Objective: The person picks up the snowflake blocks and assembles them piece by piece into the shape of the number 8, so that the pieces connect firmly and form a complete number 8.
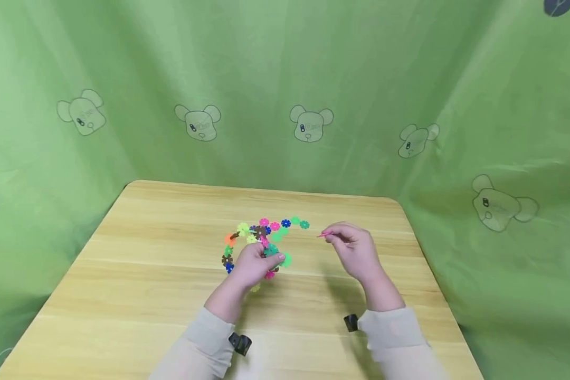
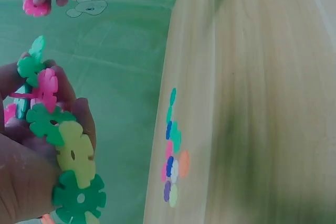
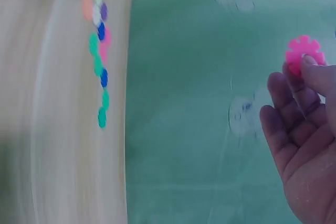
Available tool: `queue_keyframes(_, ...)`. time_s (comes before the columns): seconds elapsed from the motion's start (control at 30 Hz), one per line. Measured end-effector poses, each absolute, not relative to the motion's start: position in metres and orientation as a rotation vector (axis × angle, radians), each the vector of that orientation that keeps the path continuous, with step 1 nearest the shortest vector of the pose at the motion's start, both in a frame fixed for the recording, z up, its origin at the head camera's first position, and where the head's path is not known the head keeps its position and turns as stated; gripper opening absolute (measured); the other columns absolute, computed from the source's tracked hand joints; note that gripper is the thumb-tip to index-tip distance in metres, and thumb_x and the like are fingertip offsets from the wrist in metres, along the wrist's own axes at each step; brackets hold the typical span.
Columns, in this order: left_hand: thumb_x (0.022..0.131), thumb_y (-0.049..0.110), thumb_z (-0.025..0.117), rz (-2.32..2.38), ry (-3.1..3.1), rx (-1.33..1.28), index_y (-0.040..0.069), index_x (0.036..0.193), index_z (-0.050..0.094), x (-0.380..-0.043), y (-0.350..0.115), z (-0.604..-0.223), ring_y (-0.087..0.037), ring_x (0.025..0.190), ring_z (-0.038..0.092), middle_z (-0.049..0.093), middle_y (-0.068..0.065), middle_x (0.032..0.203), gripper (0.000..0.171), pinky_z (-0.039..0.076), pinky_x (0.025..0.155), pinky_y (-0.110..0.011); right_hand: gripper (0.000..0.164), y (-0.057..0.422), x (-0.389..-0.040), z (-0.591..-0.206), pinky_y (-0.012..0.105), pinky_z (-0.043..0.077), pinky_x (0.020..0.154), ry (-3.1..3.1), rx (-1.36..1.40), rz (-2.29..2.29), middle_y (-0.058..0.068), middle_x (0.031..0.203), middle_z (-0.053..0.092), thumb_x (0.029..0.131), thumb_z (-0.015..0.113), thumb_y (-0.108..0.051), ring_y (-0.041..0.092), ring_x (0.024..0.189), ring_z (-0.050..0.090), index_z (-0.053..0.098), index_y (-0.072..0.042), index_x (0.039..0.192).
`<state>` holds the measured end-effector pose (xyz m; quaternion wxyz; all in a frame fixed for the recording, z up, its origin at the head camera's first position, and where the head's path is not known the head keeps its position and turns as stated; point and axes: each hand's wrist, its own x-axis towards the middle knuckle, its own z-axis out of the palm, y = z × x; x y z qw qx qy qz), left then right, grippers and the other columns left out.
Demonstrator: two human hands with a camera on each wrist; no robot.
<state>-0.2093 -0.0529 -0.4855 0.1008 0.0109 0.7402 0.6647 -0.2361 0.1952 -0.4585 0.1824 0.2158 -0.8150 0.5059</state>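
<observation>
My left hand (image 1: 253, 265) grips a chain of interlocked plastic snowflake discs, its thumb lying over them. Part of that chain, including a yellow disc (image 2: 84, 142) and a dark green disc (image 2: 64, 196), hangs across the palm in the left wrist view. More linked discs curve out to the left of the hand, among them a brown disc (image 1: 226, 260). Between thumb and forefinger, my right hand (image 1: 356, 250) pinches a single pink snowflake disc (image 3: 304, 46). This disc is apart from the chain, off to its right, and its notched rim shows in the right wrist view.
Loose snowflake discs lie on the wooden table (image 1: 171, 211) beyond the left hand, including a blue disc (image 1: 286, 224) and a teal disc (image 1: 304, 225). A green curtain (image 1: 256, 63) with bear-head prints hangs around the table's back and sides.
</observation>
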Motion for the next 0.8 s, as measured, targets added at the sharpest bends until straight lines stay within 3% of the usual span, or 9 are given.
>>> queue_keyframes(0.13,0.099,0.021,0.075,2.021,2.179,-0.025,0.002,0.094,0.068,-0.21,-0.049,-0.484,-0.016,0.071,0.064,0.068,-0.006,0.082,0.021,0.054,0.067,-0.029,0.014,0.187,-0.229,-0.462,0.023,0.061,0.08,-2.413,0.754,1.345,0.005,0.098,0.078,0.094,0.075,0.007,0.016,0.089,0.072,0.081,-0.005,0.099)
queue_keyframes(0.4,0.1,0.02,0.074,2.069,2.147,-0.037,-0.003,0.104,0.072,-0.212,-0.041,-0.484,-0.017,0.074,0.069,0.074,-0.021,0.097,0.023,0.058,0.069,-0.029,0.016,0.168,-0.22,-0.477,0.025,0.062,0.077,-2.334,0.783,1.37,0.003,0.093,0.078,0.089,0.078,0.011,0.018,0.085,0.074,0.081,-0.004,0.094)
queue_keyframes(0.63,0.099,0.016,0.074,2.155,2.02,-0.093,-0.004,0.102,0.07,-0.21,-0.036,-0.483,-0.012,0.065,0.064,0.069,-0.006,0.085,0.02,0.054,0.061,-0.023,0.021,0.16,-0.217,-0.486,0.019,0.059,0.071,-2.178,0.846,1.253,0.006,0.089,0.077,0.083,0.078,0.019,0.022,0.079,0.073,0.08,-0.001,0.092)
queue_keyframes(0.8,0.099,0.016,0.075,2.16,2.023,-0.101,-0.003,0.101,0.07,-0.209,-0.035,-0.484,-0.012,0.066,0.064,0.068,-0.004,0.084,0.02,0.053,0.061,-0.023,0.021,0.16,-0.218,-0.487,0.018,0.059,0.072,-2.168,0.865,1.243,0.006,0.091,0.077,0.085,0.077,0.018,0.021,0.079,0.074,0.08,-0.001,0.094)
